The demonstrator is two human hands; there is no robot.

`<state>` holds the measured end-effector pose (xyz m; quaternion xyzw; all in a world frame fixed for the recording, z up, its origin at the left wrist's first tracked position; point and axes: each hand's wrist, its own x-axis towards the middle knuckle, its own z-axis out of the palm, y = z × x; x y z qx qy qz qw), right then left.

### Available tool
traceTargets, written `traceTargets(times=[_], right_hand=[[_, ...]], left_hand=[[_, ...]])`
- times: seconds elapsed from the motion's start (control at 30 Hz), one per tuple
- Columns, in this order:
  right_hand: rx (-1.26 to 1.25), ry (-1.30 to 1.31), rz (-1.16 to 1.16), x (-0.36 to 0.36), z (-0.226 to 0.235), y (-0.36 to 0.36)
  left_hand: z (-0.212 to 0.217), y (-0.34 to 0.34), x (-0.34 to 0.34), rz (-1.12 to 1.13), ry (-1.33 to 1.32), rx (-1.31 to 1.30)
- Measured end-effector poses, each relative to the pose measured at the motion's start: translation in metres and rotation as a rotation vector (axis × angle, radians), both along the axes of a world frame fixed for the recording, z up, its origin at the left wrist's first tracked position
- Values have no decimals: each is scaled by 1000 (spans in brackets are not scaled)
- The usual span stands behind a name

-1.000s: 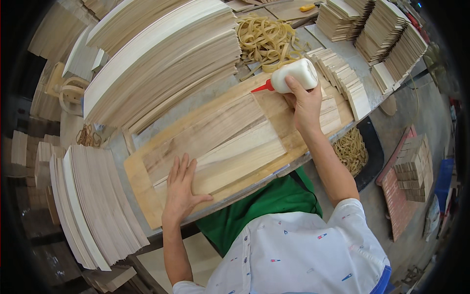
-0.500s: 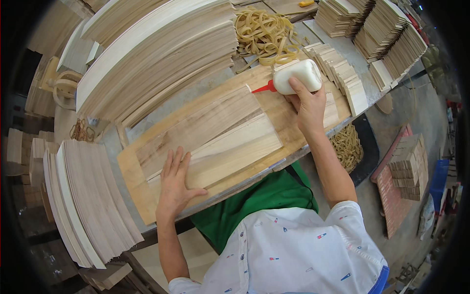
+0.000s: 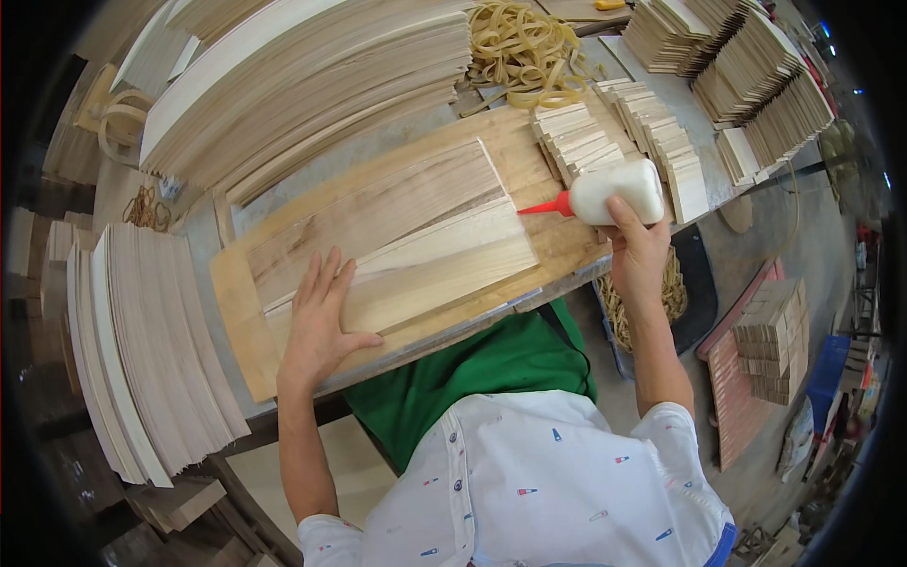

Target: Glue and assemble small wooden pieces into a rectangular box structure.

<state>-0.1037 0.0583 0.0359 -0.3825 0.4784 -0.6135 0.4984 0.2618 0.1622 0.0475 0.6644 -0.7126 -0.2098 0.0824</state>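
My right hand (image 3: 639,248) is closed around a white squeeze bottle (image 3: 619,192) with a red pointed nozzle, held nearly level. The nozzle tip is at the right end edge of a thin wooden panel (image 3: 416,213), where a white line of what looks like glue runs along the upper part of that edge. My left hand (image 3: 323,317) lies with fingers spread on the panel's lower left part, thumb out toward the near edge. Under the panel is a larger yellowish wooden board (image 3: 236,326). Small thin wooden pieces (image 3: 574,142) lie in overlapping rows beyond the bottle.
Tall stacks of thin boards stand behind the panel (image 3: 312,85) and at left (image 3: 165,350). A heap of yellow-tan bands (image 3: 520,47) lies at the back. More small wooden pieces (image 3: 746,85) sit at back right. A dark tub (image 3: 699,293) of bands is below the table's right edge.
The bottle's nozzle has moved down along the panel's right end edge, from its upper corner to about midway, leaving a white line. My left hand stays on the panel.
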Motion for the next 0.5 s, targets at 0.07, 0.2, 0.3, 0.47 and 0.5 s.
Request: traceTargets(times=[0.07, 0.2, 0.3, 0.47, 0.5], right_hand=[[-5, -24, -1, -1, 5, 9], [8, -53, 0, -10, 5, 25], [21, -1, 14, -19, 8, 38], [39, 59, 13, -30, 16, 50], [34, 64, 27, -31, 16, 51]], left_hand=[[0, 0, 0, 5, 13, 0], [1, 1, -1, 8, 19, 5], [-1, 0, 0, -5, 28, -7], [0, -3, -2, 1, 49, -3], [-1, -2, 0, 0, 48, -2]])
